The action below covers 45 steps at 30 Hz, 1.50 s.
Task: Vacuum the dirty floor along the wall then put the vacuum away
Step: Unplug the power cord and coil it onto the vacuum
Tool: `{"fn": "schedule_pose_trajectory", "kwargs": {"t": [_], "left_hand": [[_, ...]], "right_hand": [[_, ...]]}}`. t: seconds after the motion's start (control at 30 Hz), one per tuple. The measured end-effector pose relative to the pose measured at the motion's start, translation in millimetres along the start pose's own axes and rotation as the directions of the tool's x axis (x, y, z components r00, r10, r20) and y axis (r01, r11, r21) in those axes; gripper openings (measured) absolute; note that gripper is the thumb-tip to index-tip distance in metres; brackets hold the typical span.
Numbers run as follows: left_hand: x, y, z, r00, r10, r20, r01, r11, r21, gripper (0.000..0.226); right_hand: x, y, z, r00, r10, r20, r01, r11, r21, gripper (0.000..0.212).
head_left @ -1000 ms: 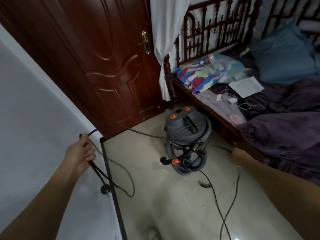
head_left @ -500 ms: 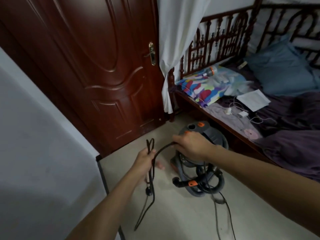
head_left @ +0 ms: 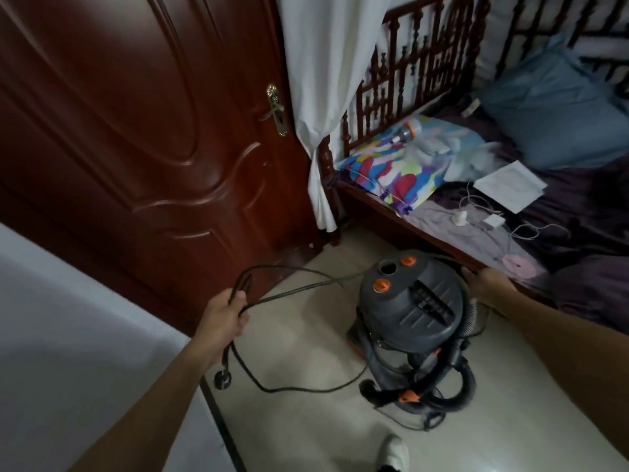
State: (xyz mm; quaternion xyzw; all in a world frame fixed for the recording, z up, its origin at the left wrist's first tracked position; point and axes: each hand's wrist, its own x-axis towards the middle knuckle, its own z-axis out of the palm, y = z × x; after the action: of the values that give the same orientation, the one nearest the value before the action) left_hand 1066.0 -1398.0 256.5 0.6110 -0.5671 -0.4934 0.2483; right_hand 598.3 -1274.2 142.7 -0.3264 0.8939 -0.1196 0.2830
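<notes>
Your left hand (head_left: pixel 223 318) has its fingers (head_left: pixel 238 298) curled tight round a few loops of the black cord (head_left: pixel 289 391), with the plug (head_left: pixel 222 380) dangling below your wrist. Your right hand (head_left: pixel 488 284) is out at the bed's (head_left: pixel 381 209) side edge, just behind the vacuum (head_left: pixel 412 301). Can't tell what those fingers are doing. The vacuum sits on the floor (head_left: pixel 306 335) right beside the bed, hose (head_left: pixel 471 386) looped round its base.

Your left hand (head_left: pixel 223 316) grips looped cord (head_left: pixel 272 266); plug (head_left: pixel 222 379) dangles below. Your right hand (head_left: pixel 488 284) just beside grey vacuum (head_left: pixel 412 308).
</notes>
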Motion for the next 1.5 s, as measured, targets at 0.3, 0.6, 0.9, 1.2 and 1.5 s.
{"fn": "schedule_pose_trajectory", "kwargs": {"t": [0.3, 0.6, 0.9, 1.2, 1.5], "left_hand": [[98, 45, 5, 0.999, 0.015, -0.030, -0.015, 1.000, 0.021, 0.029], [164, 87, 0, 0.965, 0.087, 0.249, -0.039, 0.981, -0.192, 0.025], [243, 117, -47, 0.833, 0.042, 0.552, 0.020, 0.994, -0.105, 0.026], [322, 156, -47, 0.739, 0.078, 0.669, 0.056, 0.983, -0.176, 0.026], [304, 165, 72, 0.543, 0.139, 0.828, -0.170, 0.984, -0.054, 0.018]], "right_hand": [[-45, -205, -33, 0.676, -0.730, 0.106, 0.736, 0.658, -0.162, 0.027], [-52, -337, -14, 0.557, -0.807, 0.197, 0.777, 0.590, 0.218, 0.019], [1, -320, 30, 0.883, -0.450, -0.135, 0.445, 0.893, -0.067, 0.013], [-40, -94, 66, 0.814, 0.546, -0.198, -0.519, 0.837, 0.174, 0.044], [-39, -233, 32, 0.986, -0.014, -0.164, -0.044, 0.939, -0.342, 0.036]]}}
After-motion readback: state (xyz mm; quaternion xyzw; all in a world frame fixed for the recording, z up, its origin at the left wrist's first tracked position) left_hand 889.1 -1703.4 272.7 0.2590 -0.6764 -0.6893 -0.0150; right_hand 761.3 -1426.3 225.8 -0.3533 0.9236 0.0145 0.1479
